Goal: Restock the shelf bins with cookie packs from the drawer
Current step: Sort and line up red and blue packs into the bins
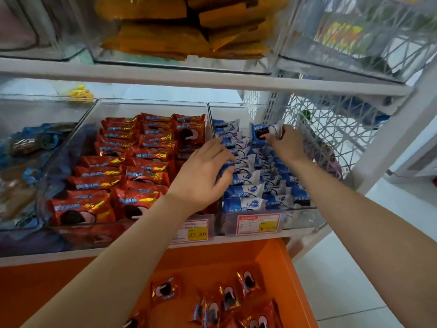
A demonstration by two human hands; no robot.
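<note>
blue bin [300, 217] near full | right hand [289, 144] pinches blue pack [261, 132], far end | left hand [201, 176] on blue row [246, 185], grip unclear | drawer [279, 263]: red packs [165, 288] remain

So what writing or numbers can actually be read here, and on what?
"27.80": on the yellow patch of the red bin's price label.
Too small to read: the print on the blue bin's price label.
Too blurred to read: the white lettering on the red packs and the blue packs.
</note>
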